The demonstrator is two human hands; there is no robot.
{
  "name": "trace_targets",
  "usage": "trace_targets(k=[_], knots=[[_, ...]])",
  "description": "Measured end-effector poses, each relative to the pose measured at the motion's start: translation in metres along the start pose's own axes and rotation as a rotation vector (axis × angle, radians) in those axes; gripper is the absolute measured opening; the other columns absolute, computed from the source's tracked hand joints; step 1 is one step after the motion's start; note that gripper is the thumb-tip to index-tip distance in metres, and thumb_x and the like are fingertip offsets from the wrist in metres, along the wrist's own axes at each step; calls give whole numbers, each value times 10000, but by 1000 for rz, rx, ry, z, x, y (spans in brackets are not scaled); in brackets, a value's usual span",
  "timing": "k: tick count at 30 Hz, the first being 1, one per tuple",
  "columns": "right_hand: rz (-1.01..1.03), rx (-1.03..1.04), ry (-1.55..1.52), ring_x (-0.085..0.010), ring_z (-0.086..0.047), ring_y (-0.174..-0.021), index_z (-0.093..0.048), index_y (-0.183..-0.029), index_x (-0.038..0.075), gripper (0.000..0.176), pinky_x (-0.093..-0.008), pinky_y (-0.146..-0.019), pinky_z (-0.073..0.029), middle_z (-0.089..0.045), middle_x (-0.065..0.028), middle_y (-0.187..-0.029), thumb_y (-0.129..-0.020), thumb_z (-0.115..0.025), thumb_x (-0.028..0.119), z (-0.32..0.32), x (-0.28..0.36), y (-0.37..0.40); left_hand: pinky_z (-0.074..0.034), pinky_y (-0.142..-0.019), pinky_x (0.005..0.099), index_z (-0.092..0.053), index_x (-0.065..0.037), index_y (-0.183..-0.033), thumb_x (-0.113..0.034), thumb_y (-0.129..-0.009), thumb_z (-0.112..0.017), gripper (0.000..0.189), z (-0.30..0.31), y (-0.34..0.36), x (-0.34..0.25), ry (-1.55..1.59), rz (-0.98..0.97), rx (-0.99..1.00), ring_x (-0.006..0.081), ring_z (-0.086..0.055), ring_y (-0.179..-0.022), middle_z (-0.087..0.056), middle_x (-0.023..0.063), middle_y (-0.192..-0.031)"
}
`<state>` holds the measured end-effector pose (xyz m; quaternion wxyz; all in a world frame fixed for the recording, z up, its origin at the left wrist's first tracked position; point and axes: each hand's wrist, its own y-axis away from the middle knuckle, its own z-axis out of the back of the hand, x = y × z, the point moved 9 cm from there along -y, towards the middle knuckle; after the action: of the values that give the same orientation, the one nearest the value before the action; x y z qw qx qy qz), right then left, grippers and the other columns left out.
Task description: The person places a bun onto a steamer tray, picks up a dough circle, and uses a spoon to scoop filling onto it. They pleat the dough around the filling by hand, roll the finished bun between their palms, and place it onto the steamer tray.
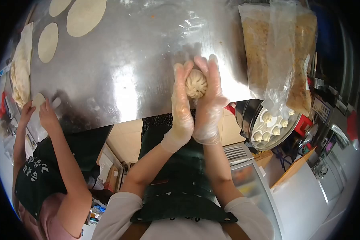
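A pleated steamed bun (196, 84) of raw dough rests between my two hands near the front edge of the steel table. My left hand (181, 106), in a clear plastic glove, presses along the bun's left side with fingers stretched away from me. Along its right side lies my right hand (210, 102), gloved the same way, its fingers also pointing forward and its thumb out to the right. The gathered folds on top of the bun face up. Its underside is hidden.
Flat dough rounds (86, 18) lie on the steel table (148, 52) at the far left, near a long dough piece (23, 66). Bags of filling (256, 52) stand at right. Below them, a round steamer tray (273, 130) carries several buns. A co-worker's hands (46, 116) hold a dough round.
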<state>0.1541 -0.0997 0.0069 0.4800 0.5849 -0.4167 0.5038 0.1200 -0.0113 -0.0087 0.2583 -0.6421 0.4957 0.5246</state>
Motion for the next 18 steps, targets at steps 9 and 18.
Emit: trace_targets(k=[9,18], knots=[[-50,-134,-57,-319,-267,-1461,-161,-1555,-4,984,-416,-1206,-172,-297,-219,-1565,-933,-250,754,6,-5,0,-83,-1223,431,-128,-11,-1564,-847,-863,-229,1095,7,4,9,24,-37,17,315,-175,-1492,-245,223,-1588],[-330,-226,-421,-217,-358,-1403,-324,-1492,-8,607,-356,-1180,-284,-380,-117,-1511,-1049,-451,387,4,-19,25,-204,-1200,443,-193,-15,-1548,-827,-881,-240,1052,-8,10,6,30,123,120,300,-277,-1453,-269,200,-1582]])
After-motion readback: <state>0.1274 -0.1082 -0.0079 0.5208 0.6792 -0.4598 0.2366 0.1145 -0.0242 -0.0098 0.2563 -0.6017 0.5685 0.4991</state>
